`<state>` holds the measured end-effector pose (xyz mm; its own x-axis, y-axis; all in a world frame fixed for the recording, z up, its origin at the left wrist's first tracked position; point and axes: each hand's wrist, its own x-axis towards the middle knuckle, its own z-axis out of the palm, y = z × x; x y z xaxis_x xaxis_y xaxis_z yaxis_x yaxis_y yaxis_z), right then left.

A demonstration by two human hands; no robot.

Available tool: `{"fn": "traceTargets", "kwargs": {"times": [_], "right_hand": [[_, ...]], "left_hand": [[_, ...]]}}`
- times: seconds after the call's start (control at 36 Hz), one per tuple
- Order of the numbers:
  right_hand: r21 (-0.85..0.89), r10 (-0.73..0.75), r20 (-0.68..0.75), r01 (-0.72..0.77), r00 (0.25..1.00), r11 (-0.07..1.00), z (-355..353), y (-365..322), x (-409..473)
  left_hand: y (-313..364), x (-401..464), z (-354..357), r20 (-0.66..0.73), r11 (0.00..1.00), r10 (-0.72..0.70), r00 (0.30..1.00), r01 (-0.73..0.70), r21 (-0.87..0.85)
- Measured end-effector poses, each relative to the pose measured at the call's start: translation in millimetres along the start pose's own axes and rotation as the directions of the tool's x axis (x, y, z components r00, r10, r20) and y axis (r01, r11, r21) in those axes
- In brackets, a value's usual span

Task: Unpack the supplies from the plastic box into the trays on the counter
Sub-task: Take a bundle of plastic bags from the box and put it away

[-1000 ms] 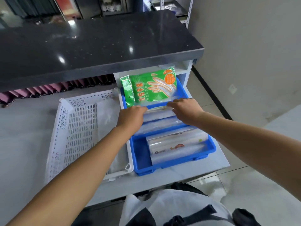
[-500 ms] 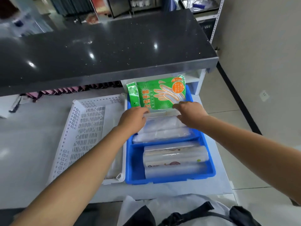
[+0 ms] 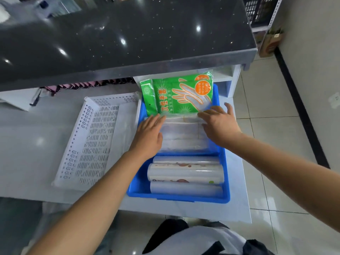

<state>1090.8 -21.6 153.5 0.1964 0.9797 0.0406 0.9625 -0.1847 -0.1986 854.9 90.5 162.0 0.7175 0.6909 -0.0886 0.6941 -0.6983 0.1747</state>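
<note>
A blue tray (image 3: pixel 225 181) stands on the low white counter. At its far end leans a green packet of disposable gloves (image 3: pixel 182 95). In front of it lies a stack of clear plastic bags (image 3: pixel 184 137). Three rolls of cling film (image 3: pixel 185 176) fill the near end. My left hand (image 3: pixel 149 135) rests flat on the left edge of the clear bags, fingers straight. My right hand (image 3: pixel 219 124) lies on their right edge with fingers spread, fingertips near the green packet's lower rim. A white perforated tray (image 3: pixel 88 140) sits left of the blue tray.
A black speckled countertop (image 3: pixel 128 39) overhangs the far end of both trays. The white counter (image 3: pixel 239 208) ends just right of the blue tray, above tiled floor. A clear plastic sheet (image 3: pixel 127 133) lies inside the white tray's right side.
Both hands have opened and flattened onto the clear bags; earlier their fingers were curled at the green packet's lower edge. The camera has moved closer and tilted down.
</note>
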Motion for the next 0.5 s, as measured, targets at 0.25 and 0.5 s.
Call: {"fn": "traceTargets", "kwargs": {"times": [0.25, 0.5], "right_hand": [[0.284, -0.095, -0.021, 0.097, 0.995, 0.954, -31.8, -32.8, -5.4], [0.524, -0.365, 0.052, 0.286, 0.93, 0.802, -63.3, -169.9, -52.5]], "left_hand": [[16.7, -42.5, -30.1, -0.053, 0.951, -0.234, 0.971, 0.217, -0.219], [-6.9, -203.1, -48.2, -0.14, 0.734, -0.587, 0.797, 0.452, -0.506]]}}
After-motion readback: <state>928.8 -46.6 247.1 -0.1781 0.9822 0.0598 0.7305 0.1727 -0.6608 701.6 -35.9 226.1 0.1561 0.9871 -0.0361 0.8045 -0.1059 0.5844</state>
